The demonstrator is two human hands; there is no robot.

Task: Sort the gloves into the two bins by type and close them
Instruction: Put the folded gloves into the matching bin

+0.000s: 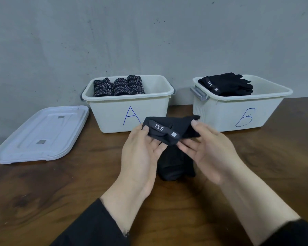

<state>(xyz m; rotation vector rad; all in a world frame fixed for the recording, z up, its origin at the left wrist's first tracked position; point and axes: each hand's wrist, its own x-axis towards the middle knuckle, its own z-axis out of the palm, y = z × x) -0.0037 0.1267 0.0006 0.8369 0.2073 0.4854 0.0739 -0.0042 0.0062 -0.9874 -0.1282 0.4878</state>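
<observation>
So the glove point(169, 129) is up off the desk point(60, 192), held between both hands in front of the gap between bin A point(130, 103) and bin B point(238, 107). It's the plain black kind with the 5.11 strap, same as the stack already sitting in bin B, so my guess is that's where it's headed. Looks like soft floppy fabric, basically weightless, nothing fragile about it. It sags wherever nothing holds it up, so grabbing near the cuff strap or pinching both ends like this seems the sane way to keep it from unfolding.

Left hand point(140, 153) is palm up under the cuff end, thumb on top by the logo, fingers point(158, 146) curled underneath, so it's gripping the glove. Right hand point(208, 150) comes in from the other side, thumb over the far edge and fingers point(185, 144) tucked below, also holding it. Both forearms reach in from the bottom of the view, dark sleeves pushed back.

Right below the fingers, another black glove point(175, 166) lies on the desk, partly hidden by the hands, so there's more left to sort.

Beyond the fingers, bin A has three patterned gloves point(118, 86) stood up in a row. Off past the left fingers, a lid point(43, 134) lies flat on the desk. Both bins are open.
</observation>
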